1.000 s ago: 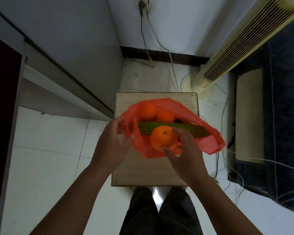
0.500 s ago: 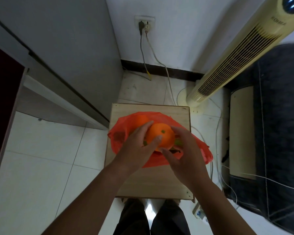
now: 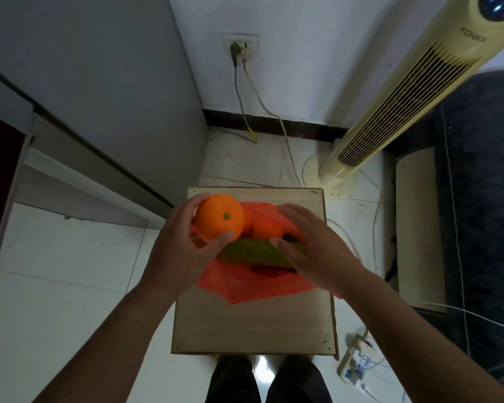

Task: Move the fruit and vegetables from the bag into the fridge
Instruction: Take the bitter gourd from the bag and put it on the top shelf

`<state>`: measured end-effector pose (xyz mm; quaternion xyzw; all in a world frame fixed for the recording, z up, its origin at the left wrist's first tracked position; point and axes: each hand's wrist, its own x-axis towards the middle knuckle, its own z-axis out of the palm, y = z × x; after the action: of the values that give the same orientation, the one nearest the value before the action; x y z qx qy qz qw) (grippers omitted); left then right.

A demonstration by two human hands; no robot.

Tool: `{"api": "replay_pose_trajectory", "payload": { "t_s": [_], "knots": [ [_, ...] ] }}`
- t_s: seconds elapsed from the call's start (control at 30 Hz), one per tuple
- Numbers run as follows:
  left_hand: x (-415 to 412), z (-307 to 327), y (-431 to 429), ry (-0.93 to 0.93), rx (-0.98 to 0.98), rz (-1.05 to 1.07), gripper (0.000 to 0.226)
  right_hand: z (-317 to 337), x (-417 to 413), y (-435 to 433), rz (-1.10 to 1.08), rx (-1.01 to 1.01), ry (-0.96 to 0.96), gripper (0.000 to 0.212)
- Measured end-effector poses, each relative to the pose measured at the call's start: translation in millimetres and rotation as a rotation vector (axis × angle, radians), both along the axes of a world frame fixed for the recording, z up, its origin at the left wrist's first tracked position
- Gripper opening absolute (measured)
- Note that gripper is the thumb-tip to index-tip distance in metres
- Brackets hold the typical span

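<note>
Left hand point(image 3: 184, 254): raised above the left side of the bag point(image 3: 253, 286); its fingers point(image 3: 200, 198) and thumb are curled round one orange point(image 3: 219, 221), which is held clear of the bag with the stem end facing up.

Right hand point(image 3: 320, 251): palm down over the right side of the bag; fingers loosely spread and holding nothing; thumb tip lies at the green vegetable point(image 3: 253, 253), though contact cannot be confirmed.

Bag: red plastic, open, lying on the far half of the wooden counter point(image 3: 253, 327); inside it a long, bumpy green vegetable lies crosswise, its right end hidden under the right hand; a second orange point(image 3: 266, 228) sits just behind it; part of a third orange shows between the two; a dark item beneath the vegetable cannot be identified.

Surroundings: tiled floor point(image 3: 70, 257); tower fan point(image 3: 390, 106) standing beyond the counter's far right corner; wall socket point(image 3: 240, 46) with two plugs in it; power strip point(image 3: 355, 363) on the floor by the counter's near right corner.
</note>
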<state>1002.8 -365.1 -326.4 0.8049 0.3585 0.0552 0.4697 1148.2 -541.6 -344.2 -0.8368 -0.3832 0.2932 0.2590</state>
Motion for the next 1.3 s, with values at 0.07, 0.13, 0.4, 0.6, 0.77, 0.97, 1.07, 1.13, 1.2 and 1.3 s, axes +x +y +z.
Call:
{"api": "replay_pose_trajectory", "payload": {
  "t_s": [0.07, 0.13, 0.4, 0.6, 0.77, 0.97, 1.07, 1.13, 1.2, 1.3],
  "knots": [
    [-1, -15, 3, 0.036, -0.003, 0.005, 0.072, -14, 0, 6, 0.069, -0.055, 0.026, 0.063],
    [-2, -31, 4, 0.076, -0.007, 0.008, 0.072, -30, 0, 11, 0.113, -0.143, 0.027, 0.066],
    [1, -74, 19, 0.154, -0.058, 0.050, 0.071, -72, 14, 27, 0.210, -0.355, 0.074, 0.085],
    [-1, -83, 26, 0.137, -0.156, 0.092, 0.076, -72, 23, 10, 0.211, -0.272, -0.005, 0.062],
    [-7, -83, 27, 0.142, -0.169, 0.100, 0.079, -66, 22, -6, 0.187, -0.251, -0.056, 0.054],
    [-4, -72, 25, 0.127, -0.155, 0.099, 0.079, -43, 33, -34, 0.126, -0.180, -0.064, 0.047],
    [1, -60, 15, 0.093, -0.157, 0.080, 0.077, -29, 33, -37, 0.050, -0.119, -0.037, 0.050],
    [7, -49, 4, 0.066, -0.208, 0.054, 0.073, -18, 33, -32, 0.007, -0.034, 0.037, 0.049],
    [13, -40, -11, 0.042, -0.293, -0.003, 0.073, -11, 31, -26, -0.001, 0.021, 0.105, 0.052],
    [24, -31, -36, 0.052, -0.356, -0.144, 0.069, -9, 26, -22, 0.008, 0.040, 0.159, 0.070]
  ]
}}
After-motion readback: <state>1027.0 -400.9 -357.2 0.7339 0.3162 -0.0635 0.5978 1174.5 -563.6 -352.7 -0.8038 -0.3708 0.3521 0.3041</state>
